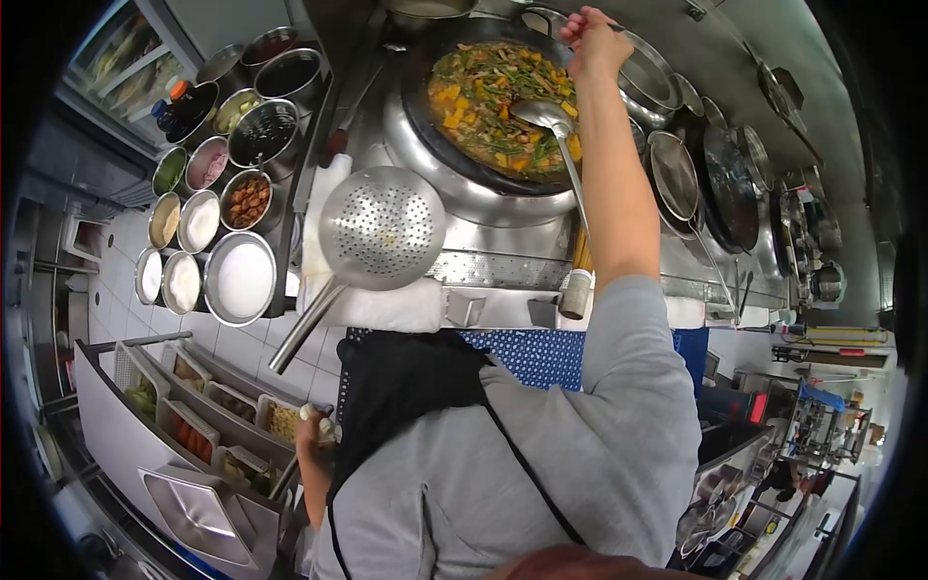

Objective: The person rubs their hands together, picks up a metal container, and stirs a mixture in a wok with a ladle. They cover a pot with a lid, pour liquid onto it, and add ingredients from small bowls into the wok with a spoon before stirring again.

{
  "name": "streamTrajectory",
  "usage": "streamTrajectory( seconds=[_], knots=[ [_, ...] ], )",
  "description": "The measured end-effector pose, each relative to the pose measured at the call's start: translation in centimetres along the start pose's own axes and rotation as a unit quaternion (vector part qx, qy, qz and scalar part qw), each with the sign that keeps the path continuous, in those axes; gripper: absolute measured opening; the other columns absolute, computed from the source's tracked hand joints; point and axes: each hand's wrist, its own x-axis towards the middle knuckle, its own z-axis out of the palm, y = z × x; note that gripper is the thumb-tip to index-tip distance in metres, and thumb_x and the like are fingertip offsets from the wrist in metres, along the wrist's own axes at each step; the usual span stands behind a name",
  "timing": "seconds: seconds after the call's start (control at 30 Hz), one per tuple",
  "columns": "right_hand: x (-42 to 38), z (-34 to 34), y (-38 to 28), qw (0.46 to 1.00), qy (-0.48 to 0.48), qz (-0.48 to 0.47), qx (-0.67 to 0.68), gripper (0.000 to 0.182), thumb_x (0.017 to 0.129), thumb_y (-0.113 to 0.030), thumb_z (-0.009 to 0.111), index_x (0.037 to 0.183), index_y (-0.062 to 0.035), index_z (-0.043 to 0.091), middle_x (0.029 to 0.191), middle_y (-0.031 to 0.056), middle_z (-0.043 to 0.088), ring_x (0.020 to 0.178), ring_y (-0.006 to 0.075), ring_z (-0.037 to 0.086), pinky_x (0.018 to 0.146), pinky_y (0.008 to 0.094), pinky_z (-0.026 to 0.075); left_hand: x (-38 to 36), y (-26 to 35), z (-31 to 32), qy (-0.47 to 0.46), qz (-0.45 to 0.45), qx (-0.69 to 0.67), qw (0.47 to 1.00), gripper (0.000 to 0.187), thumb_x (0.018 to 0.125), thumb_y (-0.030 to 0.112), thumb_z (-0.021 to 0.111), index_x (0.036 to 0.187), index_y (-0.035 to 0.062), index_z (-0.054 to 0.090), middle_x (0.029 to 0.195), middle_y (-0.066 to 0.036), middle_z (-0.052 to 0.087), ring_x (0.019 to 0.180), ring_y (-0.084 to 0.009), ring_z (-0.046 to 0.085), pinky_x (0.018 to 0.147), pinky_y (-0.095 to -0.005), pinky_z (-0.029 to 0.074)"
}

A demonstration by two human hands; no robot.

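Shiny metal ladle (544, 116), perforated steel skimmer (382, 227), dark wok (435, 126), matt grey cloth sleeve (633, 367).

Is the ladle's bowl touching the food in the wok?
Touching. The head view shows the ladle bowl resting in the stir-fry inside the wok, with no gap around its edge.

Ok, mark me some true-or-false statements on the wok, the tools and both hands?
1. The round dark wok holds orange and green food. True.
2. The right hand grips the long-handled steel ladle. False: the ladle rests unheld in the wok, and the hand is at the wok's far rim.
3. The perforated steel skimmer lies on a white cloth. True.
4. The left hand is over the wok. False: it is by the steel tray of food tubs.
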Motion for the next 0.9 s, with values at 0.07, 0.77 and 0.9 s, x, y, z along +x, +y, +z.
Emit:
streamTrajectory(
  seconds=[0.07,0.77,0.9],
  knots=[
    [4.2,-3.4,0.6,0.998,0.006,-0.018,-0.054,0.012,0.096,-0.007,0.053,0.094,0.0039,0.058,0.072,0.0122,0.06,0.058,0.0194,0.058,0.05,0.0311,0.052,-1.3,0.4,1.4,0.021,-0.005,0.011,1.0,0.027,0.076,0.025,0.068,0.089,0.0012,0.067,0.074,-0.01,0.064,0.063,-0.0219,0.063,0.053,-0.0355,0.047],
    [5.8,-8.0,0.2,0.977,-0.094,0.189,0.01,0.015,0.095,-0.009,0.05,0.085,-0.0018,0.058,0.061,0.006,0.054,0.048,0.0158,0.051,0.042,0.0266,0.045,1.4,-5.4,2.9,0.048,0.039,0.138,0.988,0.021,0.077,0.023,0.062,0.086,0.004,0.065,0.07,-0.008,0.062,0.056,-0.0201,0.061,0.047,-0.0344,0.047],
    [6.2,-9.2,-1.5,0.986,-0.051,0.157,-0.02,0.015,0.095,-0.009,0.049,0.087,-0.0015,0.059,0.063,0.0056,0.055,0.049,0.0155,0.051,0.043,0.0265,0.046,2.2,-2.2,3.4,-0.027,0.121,0.108,0.986,0.021,0.077,0.021,0.06,0.086,0.0022,0.065,0.07,-0.008,0.062,0.057,-0.0205,0.061,0.048,-0.0352,0.047]
  ],
)
